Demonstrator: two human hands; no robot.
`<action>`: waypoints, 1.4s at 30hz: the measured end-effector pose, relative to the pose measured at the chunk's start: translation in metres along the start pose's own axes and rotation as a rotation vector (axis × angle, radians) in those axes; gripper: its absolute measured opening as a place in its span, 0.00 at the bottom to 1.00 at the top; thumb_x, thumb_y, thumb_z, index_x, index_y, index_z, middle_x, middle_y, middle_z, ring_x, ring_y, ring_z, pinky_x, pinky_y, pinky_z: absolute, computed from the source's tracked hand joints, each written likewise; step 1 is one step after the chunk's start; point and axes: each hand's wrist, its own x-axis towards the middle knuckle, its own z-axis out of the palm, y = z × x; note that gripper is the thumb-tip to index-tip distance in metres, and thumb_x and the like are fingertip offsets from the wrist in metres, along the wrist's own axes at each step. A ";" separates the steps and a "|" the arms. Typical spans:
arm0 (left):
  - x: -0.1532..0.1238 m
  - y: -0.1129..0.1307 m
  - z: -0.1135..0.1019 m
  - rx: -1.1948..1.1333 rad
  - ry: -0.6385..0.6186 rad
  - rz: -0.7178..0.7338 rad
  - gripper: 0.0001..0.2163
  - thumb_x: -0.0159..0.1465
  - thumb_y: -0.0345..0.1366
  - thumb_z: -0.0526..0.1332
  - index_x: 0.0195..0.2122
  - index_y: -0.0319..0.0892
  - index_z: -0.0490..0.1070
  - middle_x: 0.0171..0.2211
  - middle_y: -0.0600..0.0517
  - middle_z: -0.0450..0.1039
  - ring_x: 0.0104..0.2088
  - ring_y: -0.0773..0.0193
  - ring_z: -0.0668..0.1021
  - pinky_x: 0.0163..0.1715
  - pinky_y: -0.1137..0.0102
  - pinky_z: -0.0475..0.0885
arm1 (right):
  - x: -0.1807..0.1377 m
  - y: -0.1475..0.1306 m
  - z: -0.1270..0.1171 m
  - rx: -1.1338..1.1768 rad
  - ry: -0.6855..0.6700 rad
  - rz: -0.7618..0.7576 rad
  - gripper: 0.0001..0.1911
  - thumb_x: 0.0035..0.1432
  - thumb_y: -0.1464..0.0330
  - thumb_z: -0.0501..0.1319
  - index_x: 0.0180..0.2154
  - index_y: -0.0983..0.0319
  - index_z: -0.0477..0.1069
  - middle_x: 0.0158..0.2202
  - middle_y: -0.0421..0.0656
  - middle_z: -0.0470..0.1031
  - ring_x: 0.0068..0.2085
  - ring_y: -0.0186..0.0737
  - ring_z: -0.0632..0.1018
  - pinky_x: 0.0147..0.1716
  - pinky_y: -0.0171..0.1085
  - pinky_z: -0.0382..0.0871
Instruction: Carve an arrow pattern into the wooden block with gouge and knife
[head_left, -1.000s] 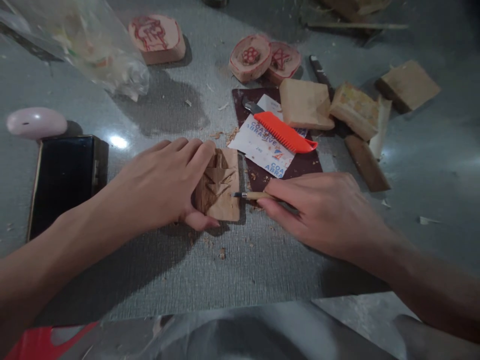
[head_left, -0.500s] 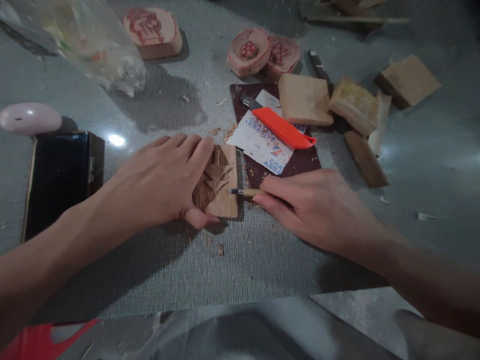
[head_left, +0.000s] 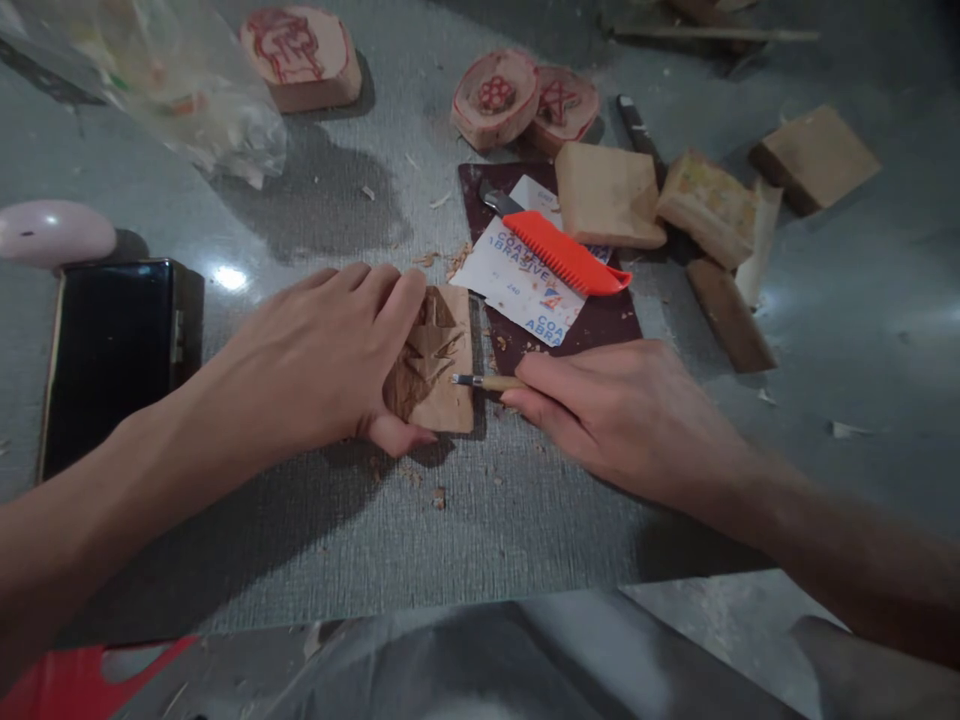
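A small wooden block [head_left: 442,385] with a leaf-like figure cut into its top lies on the grey mat [head_left: 450,520]. My left hand [head_left: 315,360] lies over its left side, fingers along the top edge and thumb pressed against the near edge, holding it down. My right hand [head_left: 622,415] is closed in a pinch on a thin carving tool [head_left: 487,382] with a pale wooden handle. The tool's metal tip touches the block's right part.
Sandpaper sheets [head_left: 525,285] and an orange comb-like tool [head_left: 566,255] lie just behind the block. Wooden blocks [head_left: 607,195] and red-marked wood slices [head_left: 495,100] sit farther back. A black box [head_left: 112,350], a pink oval object [head_left: 52,230] and a plastic bag [head_left: 172,80] are at left.
My right hand and the tool's tip have crept slightly left onto the block. My left hand keeps its hold on the block.
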 end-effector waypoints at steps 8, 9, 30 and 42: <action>-0.003 0.003 -0.006 -0.003 -0.015 -0.004 0.40 0.70 0.72 0.65 0.62 0.38 0.71 0.56 0.36 0.80 0.55 0.32 0.85 0.59 0.45 0.79 | -0.001 -0.015 0.005 0.000 -0.012 0.082 0.25 0.89 0.57 0.52 0.39 0.58 0.77 0.23 0.36 0.72 0.23 0.36 0.65 0.27 0.42 0.48; -0.002 0.002 -0.004 -0.003 -0.015 -0.002 0.42 0.68 0.75 0.65 0.62 0.38 0.71 0.56 0.35 0.80 0.55 0.31 0.84 0.59 0.45 0.79 | -0.002 -0.017 0.006 -0.002 -0.003 0.092 0.25 0.89 0.57 0.52 0.39 0.58 0.78 0.23 0.36 0.72 0.22 0.36 0.65 0.27 0.42 0.48; -0.001 -0.004 0.003 -0.043 0.008 -0.020 0.47 0.65 0.84 0.56 0.60 0.42 0.71 0.55 0.37 0.80 0.54 0.35 0.84 0.59 0.46 0.78 | -0.003 -0.020 0.010 -0.007 0.032 0.102 0.26 0.90 0.58 0.51 0.39 0.59 0.78 0.21 0.36 0.72 0.21 0.37 0.65 0.25 0.41 0.48; 0.000 -0.002 0.004 -0.022 -0.005 -0.028 0.50 0.63 0.86 0.56 0.61 0.39 0.70 0.54 0.35 0.80 0.54 0.31 0.84 0.60 0.44 0.78 | -0.002 -0.021 0.010 -0.023 0.050 0.081 0.27 0.90 0.59 0.50 0.38 0.59 0.78 0.22 0.36 0.72 0.21 0.37 0.67 0.24 0.40 0.48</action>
